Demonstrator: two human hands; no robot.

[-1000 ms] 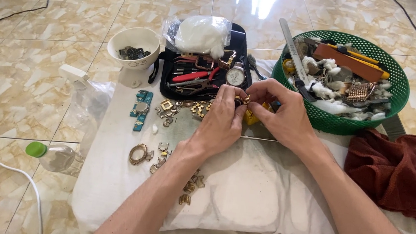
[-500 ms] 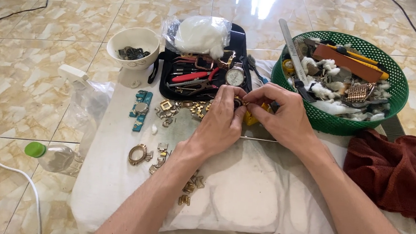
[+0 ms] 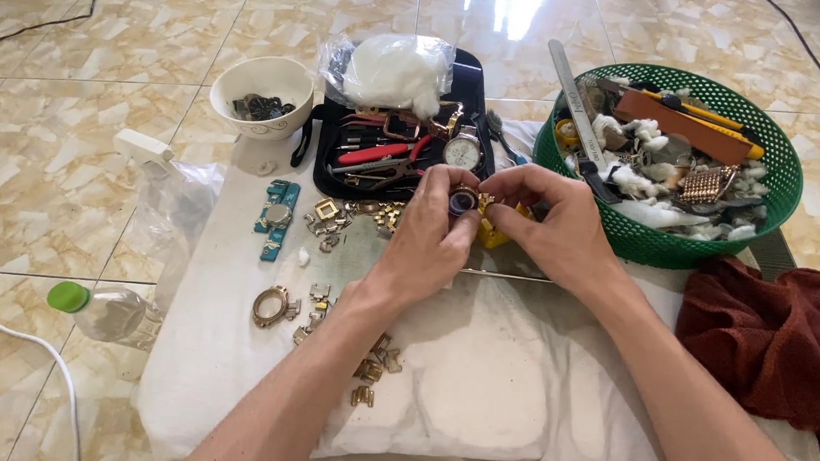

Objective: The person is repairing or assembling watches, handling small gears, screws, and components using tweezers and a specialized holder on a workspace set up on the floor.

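Gold-toned watch case: a small round watch case [image 3: 461, 201] with a dark face, pinched between both hands above the white pillow, just in front of the black tray.
Facing: its round face turns up toward the camera; being round, it shows no clear long axis.
Surface: white pillow [image 3: 476, 385] lying on a floor of glossy beige marbled tiles [image 3: 31, 158]; gold watch links [image 3: 373, 366] and a loose gold bezel [image 3: 271, 306] are scattered on its left part.
Around: black tray [image 3: 468, 77] of pliers and a wristwatch, white bowl [image 3: 263, 97] of dark parts, green basket [image 3: 685, 250] full of tools and scraps, dark red cloth [image 3: 786, 343] at the right, clear bottle [image 3: 111, 313] with a green cap on the tiles.
Left hand: left hand [image 3: 434, 238] curled narrow, fingertips closed on the case.
Right hand: right hand [image 3: 554, 228] curled narrow, thumb and forefinger meeting at the case's right edge, over a yellow block [image 3: 492, 236].
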